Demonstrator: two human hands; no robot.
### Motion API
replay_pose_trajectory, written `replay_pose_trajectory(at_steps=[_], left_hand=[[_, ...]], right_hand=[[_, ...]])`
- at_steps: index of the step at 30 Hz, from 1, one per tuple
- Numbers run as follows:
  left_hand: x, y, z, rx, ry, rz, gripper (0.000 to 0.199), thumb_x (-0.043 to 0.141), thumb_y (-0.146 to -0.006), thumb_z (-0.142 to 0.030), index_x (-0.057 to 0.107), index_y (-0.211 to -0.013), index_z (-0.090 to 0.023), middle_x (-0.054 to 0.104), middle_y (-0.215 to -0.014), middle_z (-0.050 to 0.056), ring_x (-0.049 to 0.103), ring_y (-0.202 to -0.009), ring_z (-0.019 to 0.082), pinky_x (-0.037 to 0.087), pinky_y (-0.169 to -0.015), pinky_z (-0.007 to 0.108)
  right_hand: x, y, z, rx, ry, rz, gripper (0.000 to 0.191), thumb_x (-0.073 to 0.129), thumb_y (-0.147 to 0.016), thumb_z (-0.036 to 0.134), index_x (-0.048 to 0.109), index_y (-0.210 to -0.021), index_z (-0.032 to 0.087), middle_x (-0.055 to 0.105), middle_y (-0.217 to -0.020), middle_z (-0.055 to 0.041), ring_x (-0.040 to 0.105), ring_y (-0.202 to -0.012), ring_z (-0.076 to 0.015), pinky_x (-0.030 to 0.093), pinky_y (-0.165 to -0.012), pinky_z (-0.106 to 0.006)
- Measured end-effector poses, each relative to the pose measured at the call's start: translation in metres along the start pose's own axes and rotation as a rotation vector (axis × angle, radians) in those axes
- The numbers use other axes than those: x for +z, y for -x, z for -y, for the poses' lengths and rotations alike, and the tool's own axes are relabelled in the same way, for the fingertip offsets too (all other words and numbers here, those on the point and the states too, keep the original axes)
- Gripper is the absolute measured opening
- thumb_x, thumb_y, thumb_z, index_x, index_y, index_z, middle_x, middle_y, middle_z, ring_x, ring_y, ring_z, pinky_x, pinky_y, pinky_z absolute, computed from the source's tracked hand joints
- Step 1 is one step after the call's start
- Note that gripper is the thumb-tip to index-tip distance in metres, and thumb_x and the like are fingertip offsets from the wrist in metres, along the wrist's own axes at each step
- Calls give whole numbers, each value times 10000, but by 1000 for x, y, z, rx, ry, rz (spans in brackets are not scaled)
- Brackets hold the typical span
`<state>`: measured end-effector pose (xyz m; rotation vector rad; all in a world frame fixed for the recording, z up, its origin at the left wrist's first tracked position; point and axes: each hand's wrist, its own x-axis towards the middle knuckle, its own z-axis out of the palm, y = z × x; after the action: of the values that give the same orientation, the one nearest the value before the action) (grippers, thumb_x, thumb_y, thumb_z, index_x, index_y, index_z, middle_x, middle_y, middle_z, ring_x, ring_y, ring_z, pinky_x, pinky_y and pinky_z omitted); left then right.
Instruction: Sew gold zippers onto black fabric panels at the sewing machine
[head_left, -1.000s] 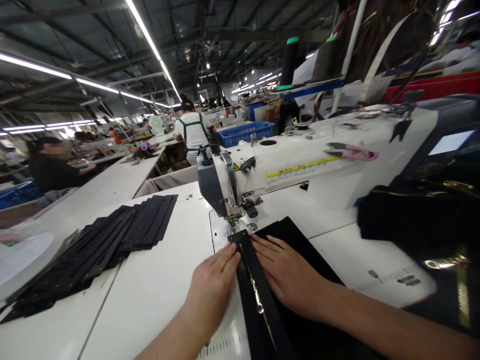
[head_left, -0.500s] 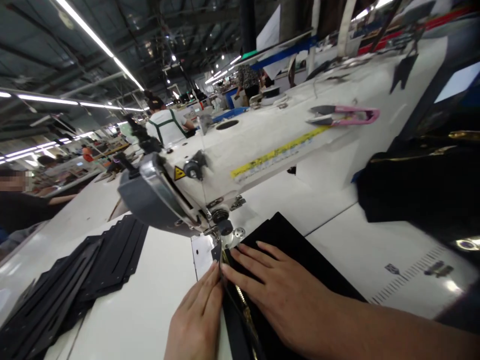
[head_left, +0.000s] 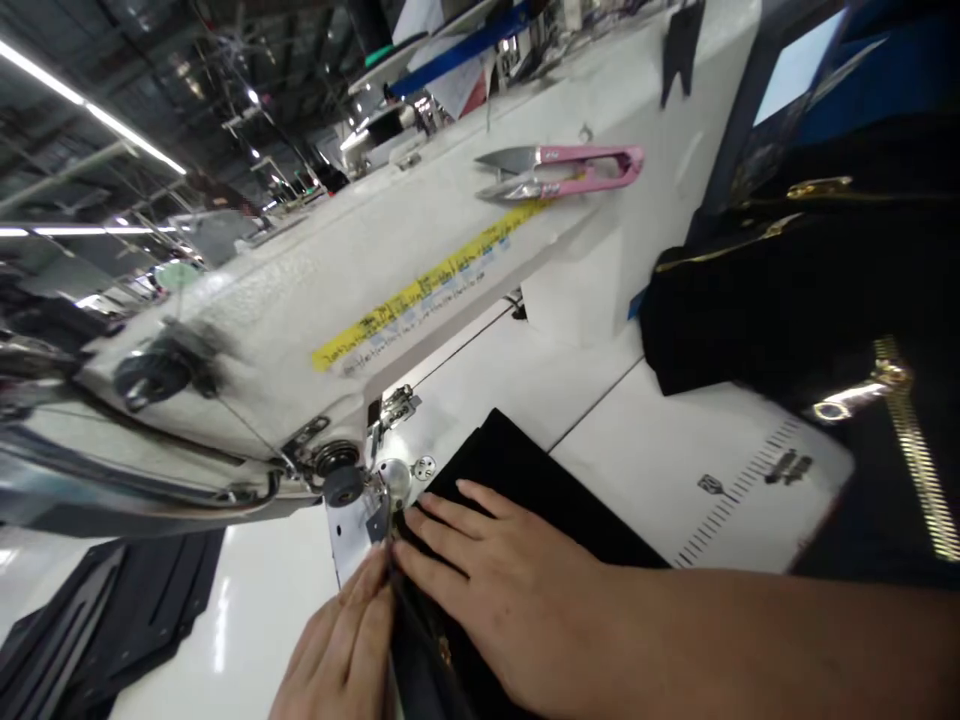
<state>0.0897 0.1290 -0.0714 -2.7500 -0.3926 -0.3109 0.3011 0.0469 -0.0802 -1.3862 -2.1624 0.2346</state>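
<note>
Black strip (head_left: 424,655): one, long axis eleven to five o'clock, far end at the sewing machine (head_left: 262,270). Left hand (head_left: 341,650): nine-o'clock edge, fingers together. Right hand (head_left: 517,600): spread flat over black panel (head_left: 525,485), three-o'clock side.

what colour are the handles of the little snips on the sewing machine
Pink, clearest in the head view now

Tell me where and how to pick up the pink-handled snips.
Grip the pink handles near their closed bend, coming from the person's right with the right hand. The snips lie along the sewing machine's arm, the bare, parted blades pointing left, so that side is probably best avoided.
</note>
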Motion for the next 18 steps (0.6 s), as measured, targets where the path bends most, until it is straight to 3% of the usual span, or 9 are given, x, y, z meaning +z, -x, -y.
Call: replay_pose_trajectory(at_steps=[5, 12, 18], left_hand=[[-3, -5, -14, -84, 25, -24, 354, 342, -851, -143, 492, -1171, -132, 566, -1181, 118, 546, -1065, 215, 505, -838, 314], [0, -7, -28, -192, 13, -180, 349, 284, -881, -107, 581, -1061, -134, 600, -1118, 133, 553, -1054, 233, 519, -806, 359], [-3, -8, -29, -170, 24, -158, 375, 255, -910, -123, 609, -1032, -92, 626, -1078, 140, 582, -1016, 243, 537, -785, 348]], right_hand=[[-2, 0, 3, -31, 37, 23, 474, 390, -882, 248, 342, -1338, 126, 325, -1392, -122, 250, -1292, -241, 183, -1070, -432], [-2, -2, 9, -87, 142, 45, 471, 358, -881, 175, 328, -1351, 199, 331, -1396, -59, 286, -1279, -216, 240, -1060, -426], [0, -3, 12, -99, 206, 68, 552, 372, -854, 115, 243, -1384, 200, 309, -1402, -54, 276, -1285, -194, 248, -1064, -404]])
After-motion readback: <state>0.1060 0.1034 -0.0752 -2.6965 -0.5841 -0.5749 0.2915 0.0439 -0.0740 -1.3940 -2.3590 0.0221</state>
